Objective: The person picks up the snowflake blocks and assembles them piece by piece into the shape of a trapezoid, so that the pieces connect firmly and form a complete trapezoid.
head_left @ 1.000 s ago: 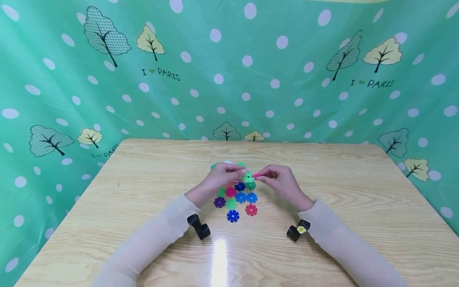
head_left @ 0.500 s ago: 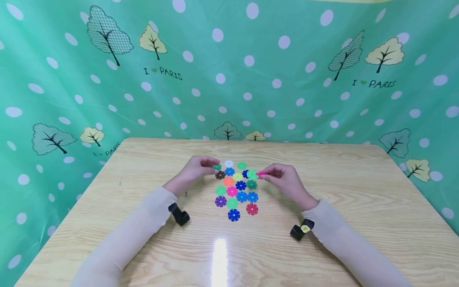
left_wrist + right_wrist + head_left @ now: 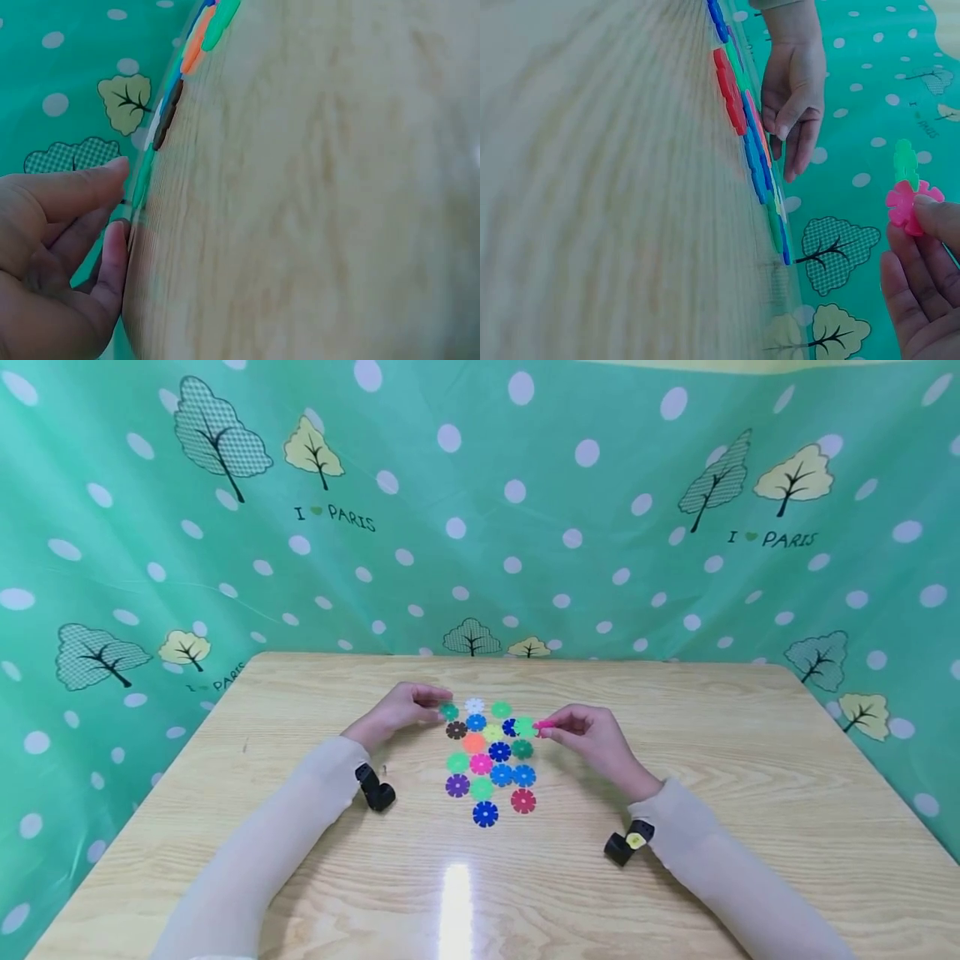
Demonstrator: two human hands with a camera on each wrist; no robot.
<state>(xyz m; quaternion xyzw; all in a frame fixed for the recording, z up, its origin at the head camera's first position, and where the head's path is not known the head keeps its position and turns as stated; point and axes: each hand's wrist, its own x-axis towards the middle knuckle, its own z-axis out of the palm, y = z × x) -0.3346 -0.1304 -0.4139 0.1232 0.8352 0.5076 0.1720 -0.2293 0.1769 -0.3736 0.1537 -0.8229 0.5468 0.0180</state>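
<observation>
My right hand (image 3: pixel 592 739) pinches a pink snowflake disc (image 3: pixel 905 206) between thumb and fingers. A light green snowflake disc (image 3: pixel 905 161) is joined to its slots and sticks out from it, held above the table. In the head view this pair partly covers a dark blue disc. My left hand (image 3: pixel 401 714) is low at the far left of the laid-out discs, beside a teal snowflake disc (image 3: pixel 449 712). A gap shows between its thumb and fingers in the left wrist view, and nothing is gripped there. Whether a fingertip touches the teal disc I cannot tell.
Several flat snowflake discs lie in loose rows between the hands, among them a brown disc (image 3: pixel 456 730), a purple disc (image 3: pixel 457 786), a red disc (image 3: pixel 523 801) and a blue disc (image 3: pixel 485 814). The wooden table (image 3: pixel 720 718) meets a green dotted curtain (image 3: pixel 420 568) behind.
My left hand has left the joined discs and moved left to the teal disc, then drawn back slightly. The right hand keeps the pink and green pair and has barely moved.
</observation>
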